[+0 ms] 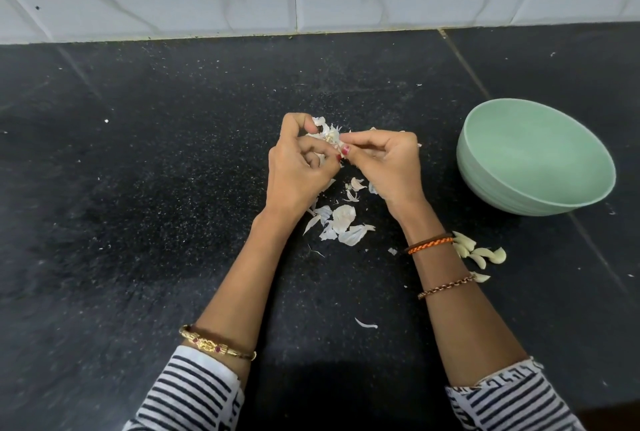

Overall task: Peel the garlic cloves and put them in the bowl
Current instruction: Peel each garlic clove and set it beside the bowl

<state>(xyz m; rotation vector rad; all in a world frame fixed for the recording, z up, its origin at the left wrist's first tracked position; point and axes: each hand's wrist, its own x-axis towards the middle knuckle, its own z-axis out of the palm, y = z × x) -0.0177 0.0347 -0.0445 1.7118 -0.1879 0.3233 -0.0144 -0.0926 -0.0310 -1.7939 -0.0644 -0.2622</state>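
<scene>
A pale green bowl [535, 162] is set on the dark speckled table [156, 188] toward its right edge; peeled garlic cloves [479, 252] and papery skins [341, 226] are scattered nearby.

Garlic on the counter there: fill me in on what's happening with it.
A person is peeling garlic over the black speckled stone counter. The left hand and right hand together grip a papery white piece of garlic, pulling at its skin. Torn white skins lie below the hands. A few peeled pale-yellow cloves sit on the counter by the right forearm. The pale green round bowl to the right looks empty, so none are in it yet.
</scene>
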